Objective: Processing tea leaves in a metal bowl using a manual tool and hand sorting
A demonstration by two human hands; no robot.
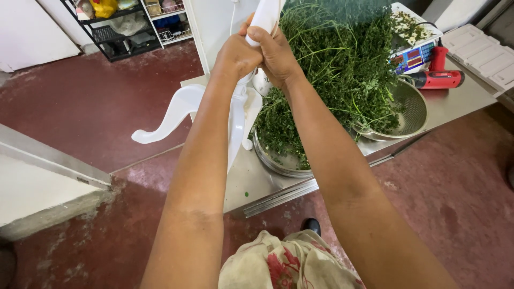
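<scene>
Gripping the white plastic device (235, 107) above the desk (251, 182), left hand (235, 56) and right hand (276, 53) close tightly around its top; it seems stiff, light, smooth, perhaps slippery.

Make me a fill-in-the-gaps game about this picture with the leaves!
1. Both hands, the left hand and the right hand, grip a ____ plastic thing.
2. The green leaves fill round ____ bowls.
3. The tool beside the scale is ____.
4. The floor is dark ____.

Missing words: white; metal; red; red
</scene>
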